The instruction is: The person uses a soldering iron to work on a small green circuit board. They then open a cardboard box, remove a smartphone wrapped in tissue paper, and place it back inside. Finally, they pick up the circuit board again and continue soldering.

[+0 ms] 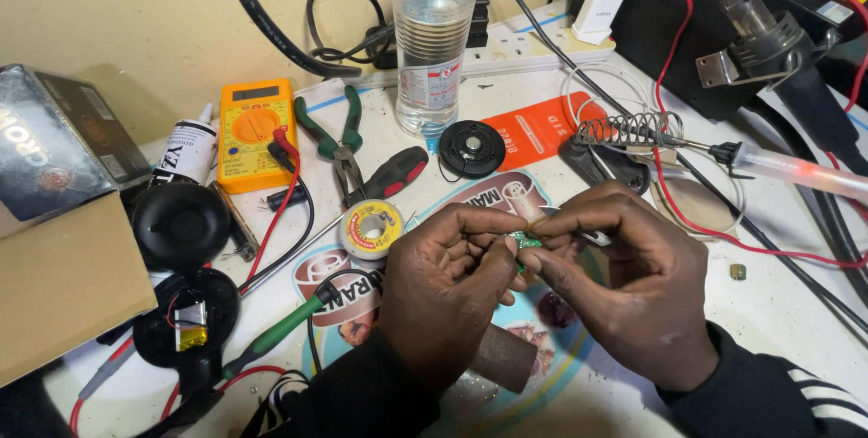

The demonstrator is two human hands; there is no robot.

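One white worktop (796, 311) carried everything. On it stood one cardboard box (63, 284) with a dark carton (54, 140) above it, contents unseen, and one clear plastic bottle (432, 40), partly filled with water. One yellow multimeter (257, 131) lay beside one pair of green-handled pliers (336, 140). Two black round shells lay at the left: one closed (181, 224), one open (185, 316) holding a small yellow battery. One solder spool (371, 228) sat nearby. Both hands, left (448, 284) and right (624, 280), were pressed together above the worktop, fingertips pinching one tiny green circuit board (525, 241) between them.
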